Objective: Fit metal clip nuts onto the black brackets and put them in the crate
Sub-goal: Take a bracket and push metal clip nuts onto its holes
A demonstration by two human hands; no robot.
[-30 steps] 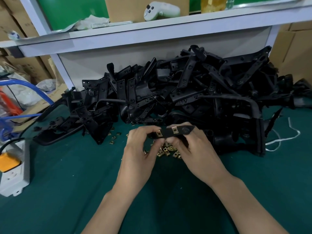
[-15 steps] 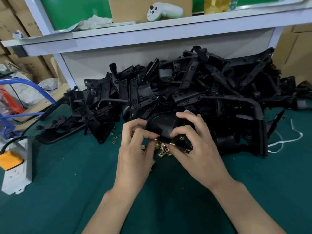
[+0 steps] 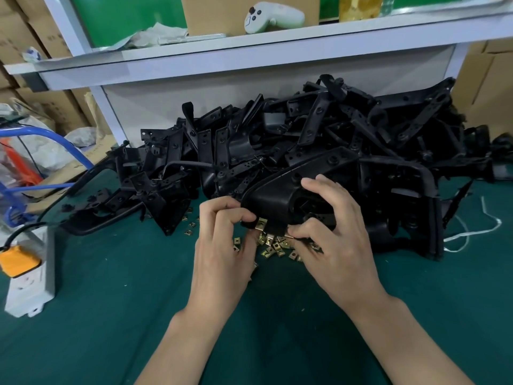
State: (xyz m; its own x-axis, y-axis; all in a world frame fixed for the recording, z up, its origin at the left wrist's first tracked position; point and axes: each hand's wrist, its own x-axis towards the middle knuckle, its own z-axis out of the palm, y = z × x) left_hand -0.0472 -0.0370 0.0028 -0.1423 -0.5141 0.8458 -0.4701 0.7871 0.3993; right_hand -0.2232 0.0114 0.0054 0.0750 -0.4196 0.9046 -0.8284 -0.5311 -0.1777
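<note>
A black bracket point(image 3: 273, 197) is held above the green table between both hands, tilted with its broad curved face toward me. My left hand point(image 3: 222, 245) pinches its lower left edge, where a brass clip nut point(image 3: 261, 225) sits on the rim. My right hand point(image 3: 336, 234) grips the bracket's right side, thumb and fingers wrapped around it, with a second clip nut point(image 3: 291, 237) at the fingertips. A small heap of loose brass clip nuts point(image 3: 274, 247) lies on the table just under the bracket. No crate is in view.
A big pile of black brackets point(image 3: 319, 140) fills the table behind my hands, against a white shelf frame point(image 3: 249, 59). A grey power strip with an orange plug point(image 3: 26, 270) lies at the left edge. White string point(image 3: 472, 232) lies at the right.
The bracket has been turned from a flat, edge-on strip to its broad face toward me and raised a little. Both hands shifted their hold around it.
</note>
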